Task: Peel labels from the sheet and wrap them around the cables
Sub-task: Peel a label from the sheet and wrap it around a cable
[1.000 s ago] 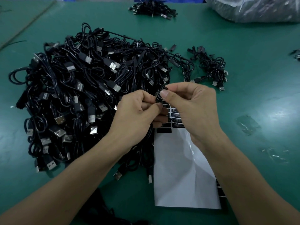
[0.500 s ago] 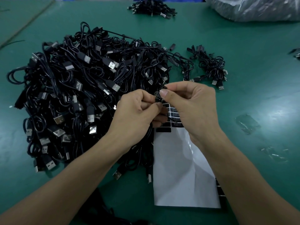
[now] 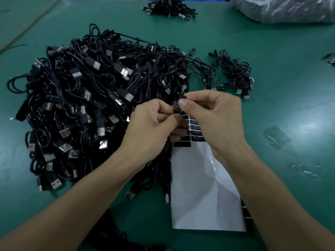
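Black label (image 3: 176, 108), left hand (image 3: 151, 129), right hand (image 3: 216, 120)

Cable pile (image 3: 94, 109) left of label sheet (image 3: 203, 187); small bundle (image 3: 233, 73) behind sheet; bag (image 3: 282, 9) far right.

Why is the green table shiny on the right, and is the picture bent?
Head view: pale glare whitens the table right of the right hand; the wide lens swells the forearms toward the bottom corners; print on the label that it and the left hand pinch is barely legible.
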{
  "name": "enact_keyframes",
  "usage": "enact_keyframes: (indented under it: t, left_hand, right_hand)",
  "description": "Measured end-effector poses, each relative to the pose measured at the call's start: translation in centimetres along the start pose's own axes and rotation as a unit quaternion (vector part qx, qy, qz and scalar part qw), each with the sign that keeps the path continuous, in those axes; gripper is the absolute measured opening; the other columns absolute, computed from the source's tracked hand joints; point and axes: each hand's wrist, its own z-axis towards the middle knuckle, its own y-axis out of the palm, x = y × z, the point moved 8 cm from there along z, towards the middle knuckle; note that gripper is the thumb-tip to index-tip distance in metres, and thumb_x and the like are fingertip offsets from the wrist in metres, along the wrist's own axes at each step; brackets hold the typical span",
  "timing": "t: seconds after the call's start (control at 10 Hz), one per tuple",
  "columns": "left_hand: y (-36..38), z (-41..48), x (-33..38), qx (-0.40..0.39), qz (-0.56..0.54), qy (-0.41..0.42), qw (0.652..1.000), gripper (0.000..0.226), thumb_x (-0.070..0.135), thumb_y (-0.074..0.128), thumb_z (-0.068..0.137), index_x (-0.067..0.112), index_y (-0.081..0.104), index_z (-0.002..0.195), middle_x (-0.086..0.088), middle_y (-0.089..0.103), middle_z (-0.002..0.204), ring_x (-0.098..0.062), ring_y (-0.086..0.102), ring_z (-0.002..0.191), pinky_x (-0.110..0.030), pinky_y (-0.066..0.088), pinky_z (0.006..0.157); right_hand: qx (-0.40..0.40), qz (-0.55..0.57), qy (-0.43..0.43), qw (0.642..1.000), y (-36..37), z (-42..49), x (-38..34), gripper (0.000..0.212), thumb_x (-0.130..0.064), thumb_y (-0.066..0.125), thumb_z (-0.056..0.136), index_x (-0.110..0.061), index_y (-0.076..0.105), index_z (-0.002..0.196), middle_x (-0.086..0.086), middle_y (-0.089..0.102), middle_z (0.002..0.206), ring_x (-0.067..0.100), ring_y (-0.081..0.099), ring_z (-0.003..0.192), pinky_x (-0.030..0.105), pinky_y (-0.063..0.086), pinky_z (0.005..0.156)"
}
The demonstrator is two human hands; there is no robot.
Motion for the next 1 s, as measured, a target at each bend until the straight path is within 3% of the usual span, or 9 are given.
enact_keyframes:
  t: [1.0]
  left_hand:
    - [0.08, -0.12, 0.12, 0.001, 0.006, -0.003, 1.0, 0.007, 0.005, 0.063, 0.096, 0.007, 0.061, 0.09, -0.004, 0.077, 0.075, -0.017, 0.075, 0.067, -0.023, 0.058, 0.058]
  right_hand:
    - [-0.014, 0.018, 0.004, 1.0, 0.13, 0.04, -0.01, 0.018, -0.009, 0.084, 0.08, -0.024, 0.074, 0.078, -0.008, 0.074, 0.07, 0.005, 0.069, 0.069, 0.021, 0.055, 0.069]
